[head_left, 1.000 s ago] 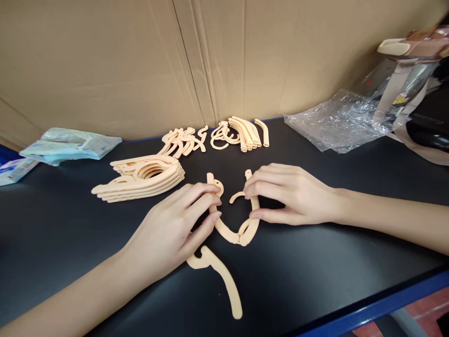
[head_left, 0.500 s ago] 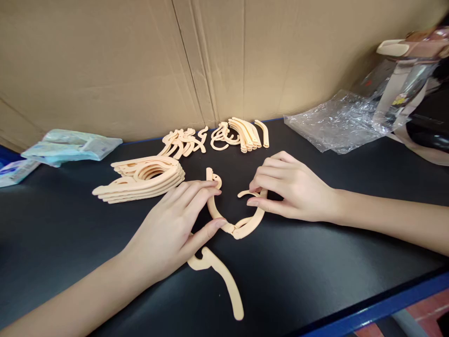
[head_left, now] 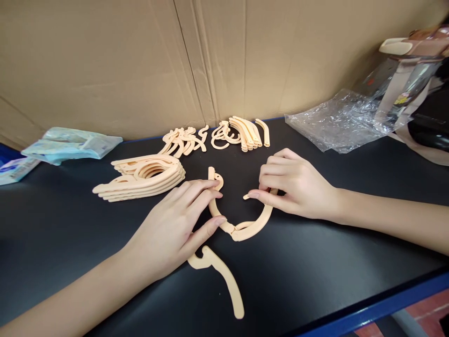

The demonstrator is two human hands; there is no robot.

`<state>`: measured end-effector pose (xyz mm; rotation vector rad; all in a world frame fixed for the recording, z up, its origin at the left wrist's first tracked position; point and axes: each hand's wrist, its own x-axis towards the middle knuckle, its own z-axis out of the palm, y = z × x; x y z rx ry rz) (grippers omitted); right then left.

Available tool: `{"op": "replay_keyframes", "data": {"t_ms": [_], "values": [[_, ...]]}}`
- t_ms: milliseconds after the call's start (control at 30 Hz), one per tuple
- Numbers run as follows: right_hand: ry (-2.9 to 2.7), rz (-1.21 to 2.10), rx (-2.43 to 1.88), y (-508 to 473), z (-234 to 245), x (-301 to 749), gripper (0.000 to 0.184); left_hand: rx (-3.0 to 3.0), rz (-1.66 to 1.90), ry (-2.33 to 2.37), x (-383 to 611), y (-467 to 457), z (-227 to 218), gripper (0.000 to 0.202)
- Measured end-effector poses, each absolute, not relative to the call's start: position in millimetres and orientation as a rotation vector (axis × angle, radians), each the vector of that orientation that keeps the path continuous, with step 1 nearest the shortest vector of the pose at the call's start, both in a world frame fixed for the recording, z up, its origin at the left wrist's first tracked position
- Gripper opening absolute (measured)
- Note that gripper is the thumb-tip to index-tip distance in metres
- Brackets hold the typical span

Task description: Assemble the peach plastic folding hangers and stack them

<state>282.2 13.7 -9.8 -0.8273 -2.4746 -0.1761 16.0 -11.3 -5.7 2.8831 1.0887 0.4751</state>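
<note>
Far left of the frame, a limp, crinkled blue-and-clear packet lies on your smooth black table; just in from it sits a neat stack of cream pieces, layer on layer, with a rounded opening at the bend. Behind that, near the upper centre, a cluster of hook-ended pieces.

Now your left hand, left of centre: fingers curled over the left arm of the jointed piece, thumb lower down, so you've got hold of it. Below, lower centre, a loose piece lies flat, matt and gently curved, notched near your wrist.

The jointed piece itself is mid-frame, spread in a wide U, joint at the bottom. The step in hand looks like setting its two arms about that joint; the next move calls, I'd judge, for a steady left side and gentle, even force on the right, as such slim, plastic-looking parts might pop apart.

Behind it, ring-shaped pieces and slender curved bars.

And your right hand, right of centre, pinches the right arm, a small cream end poking past your thumb. Upper right: glossy, wrinkled clear film.
</note>
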Motion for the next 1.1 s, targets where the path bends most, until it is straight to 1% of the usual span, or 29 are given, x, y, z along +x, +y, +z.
{"op": "replay_keyframes", "data": {"t_ms": [200, 300, 467, 567, 700, 900, 1100], "values": [[-2.509, -0.127, -0.691, 13, -9, 281, 0.037, 2.882, 0.485, 1.073, 15, -11, -6, 0.032], [-2.529, -0.129, -0.67, 13, -9, 281, 0.034, 2.882, 0.489, 1.05, 15, -13, -6, 0.037], [-2.523, -0.112, -0.645, 12, -8, 282, 0.035, 2.951, 0.455, 0.744, 16, -17, -4, 0.046], [-2.501, -0.105, -0.568, 11, -8, 282, 0.036, 2.991, 0.437, 0.621, 16, -17, -4, 0.045], [-2.52, -0.084, -0.434, 8, -7, 282, 0.035, 2.975, 0.428, 0.575, 14, -16, -3, 0.043], [-2.503, -0.089, -0.393, 8, -7, 283, 0.032, 3.005, 0.463, 0.505, 13, -20, -5, 0.062], [-2.509, -0.092, -0.394, 8, -7, 282, 0.031, 3.015, 0.41, 0.51, 14, -22, -3, 0.065]]}}
